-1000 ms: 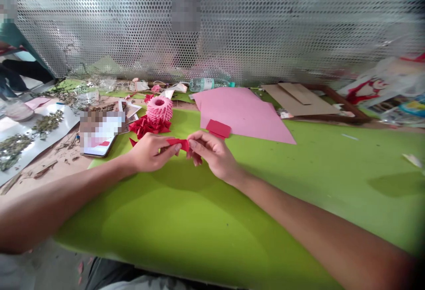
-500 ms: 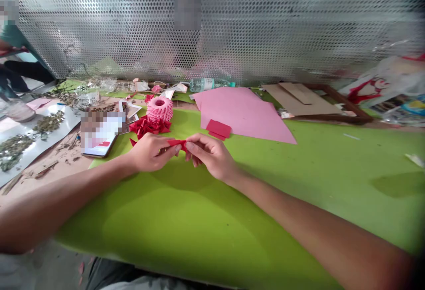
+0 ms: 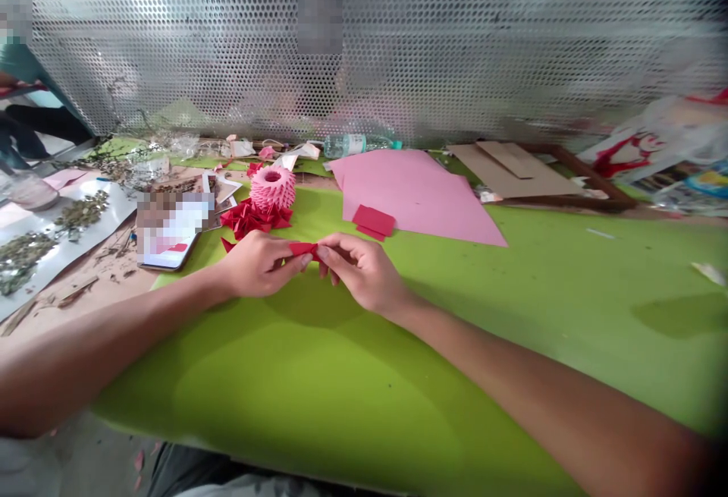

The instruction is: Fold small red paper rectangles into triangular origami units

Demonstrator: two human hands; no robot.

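Note:
Between my two hands is a small folded piece of red paper (image 3: 303, 248), held just above the green tabletop (image 3: 318, 391). My left hand (image 3: 262, 263) pinches its left end between thumb and fingers. At its right end my right hand (image 3: 359, 269) is closed on it with thumb and fingertips. Behind my left hand lies a heap of folded red paper pieces (image 3: 253, 216), and a pink ring-shaped origami piece (image 3: 273, 188) stands by them. A small stack of red paper slips (image 3: 374, 221) rests beyond my right hand, on the edge of the pink paper sheets (image 3: 421, 197).
A phone (image 3: 171, 250) with a lit screen lies at the left, near dried plant bits (image 3: 85, 212) on a white sheet. A plastic bottle (image 3: 356, 145) lies along the perforated metal panel (image 3: 398, 42). Cardboard (image 3: 512, 171) on a wooden frame (image 3: 617, 197) is at the back right. A person sits far left.
Both hands still pinch the red paper, and the fingers have shifted slightly. More of the paper's left part now shows between them. Everything else stays in place.

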